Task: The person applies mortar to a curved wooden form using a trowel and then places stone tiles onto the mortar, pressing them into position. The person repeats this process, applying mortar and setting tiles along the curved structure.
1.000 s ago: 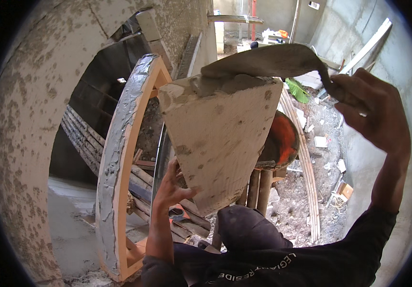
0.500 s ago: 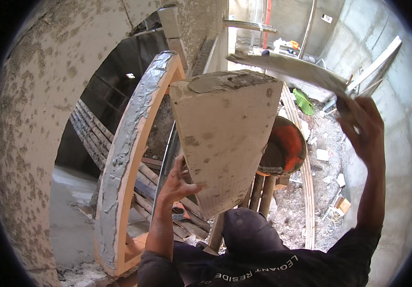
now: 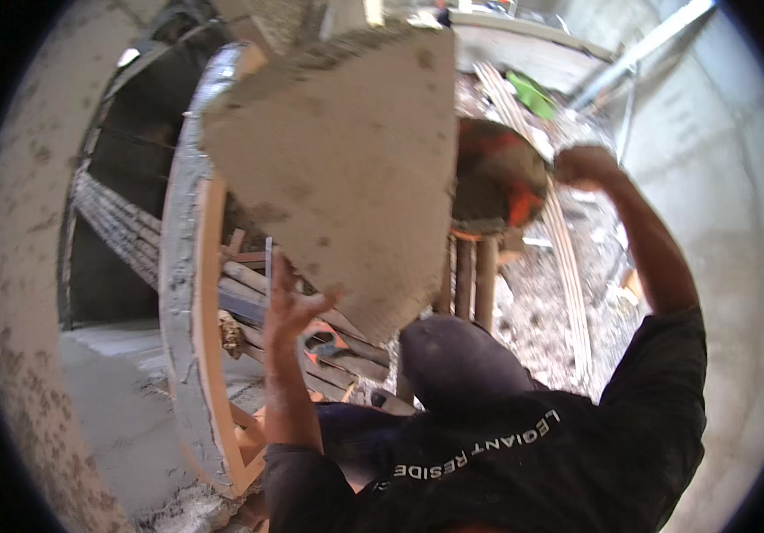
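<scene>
My left hand (image 3: 291, 306) grips the lower left edge of a large pale wedge-shaped masonry block (image 3: 337, 169), its thumb toward the block's face. Grey mortar (image 3: 328, 53) coats the block's far edge. My right hand (image 3: 586, 167) is closed at the right rim of an orange mortar bucket (image 3: 526, 204). It appears to hold a trowel, whose blade is blurred against the bucket's inside and hard to make out. To the left stands a curved orange-sided form (image 3: 211, 329) with grey mortar along its outer face (image 3: 179, 293).
Wooden poles (image 3: 120, 222) lie beyond the curved form. An orange-handled saw (image 3: 321, 342) rests among poles below the block. Long bamboo strips (image 3: 568, 293) run over rubble on the right, near a green leaf (image 3: 533, 96). Plastered walls (image 3: 719, 178) bound the right side.
My right hand has come down and left to the bucket, out of its raised position with the trowel. The block now fills more of the upper left, with my left hand still on it.
</scene>
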Available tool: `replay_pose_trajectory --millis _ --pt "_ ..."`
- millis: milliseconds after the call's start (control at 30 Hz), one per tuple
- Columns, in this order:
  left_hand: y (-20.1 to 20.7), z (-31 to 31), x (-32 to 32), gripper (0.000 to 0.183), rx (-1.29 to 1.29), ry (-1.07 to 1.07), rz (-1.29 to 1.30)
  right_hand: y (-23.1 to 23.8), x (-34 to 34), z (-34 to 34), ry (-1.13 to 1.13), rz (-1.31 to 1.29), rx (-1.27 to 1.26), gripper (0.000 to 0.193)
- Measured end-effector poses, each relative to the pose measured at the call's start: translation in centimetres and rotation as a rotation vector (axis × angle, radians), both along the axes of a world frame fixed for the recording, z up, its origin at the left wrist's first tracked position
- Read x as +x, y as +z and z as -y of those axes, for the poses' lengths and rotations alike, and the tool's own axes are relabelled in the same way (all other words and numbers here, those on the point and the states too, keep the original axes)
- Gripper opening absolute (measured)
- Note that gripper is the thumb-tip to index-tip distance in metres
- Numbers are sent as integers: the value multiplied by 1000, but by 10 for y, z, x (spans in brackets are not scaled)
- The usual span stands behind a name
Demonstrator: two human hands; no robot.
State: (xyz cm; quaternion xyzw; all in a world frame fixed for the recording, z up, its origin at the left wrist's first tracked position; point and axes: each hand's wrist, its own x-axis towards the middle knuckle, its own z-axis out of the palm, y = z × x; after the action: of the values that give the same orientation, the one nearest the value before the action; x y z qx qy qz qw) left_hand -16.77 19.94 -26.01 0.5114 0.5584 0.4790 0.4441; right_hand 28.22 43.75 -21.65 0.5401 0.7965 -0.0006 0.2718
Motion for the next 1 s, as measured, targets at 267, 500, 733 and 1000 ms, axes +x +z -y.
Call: replay_pose_trajectory --millis 267,500,733,1000 --pt "11 15 9 101 -7 -22 -118 -106 -64 7 85 -149 -180 28" --pt "21 20 19 102 -28 9 -151 -63 -85 33 -207 -1185 -47 58" --pt "28 17 25 100 39 -19 -126 -84 -137 162 -193 -1773 -436 83" --pt "-48 42 72 113 129 212 -297 -109 -153 169 -354 -1856 -305 73"
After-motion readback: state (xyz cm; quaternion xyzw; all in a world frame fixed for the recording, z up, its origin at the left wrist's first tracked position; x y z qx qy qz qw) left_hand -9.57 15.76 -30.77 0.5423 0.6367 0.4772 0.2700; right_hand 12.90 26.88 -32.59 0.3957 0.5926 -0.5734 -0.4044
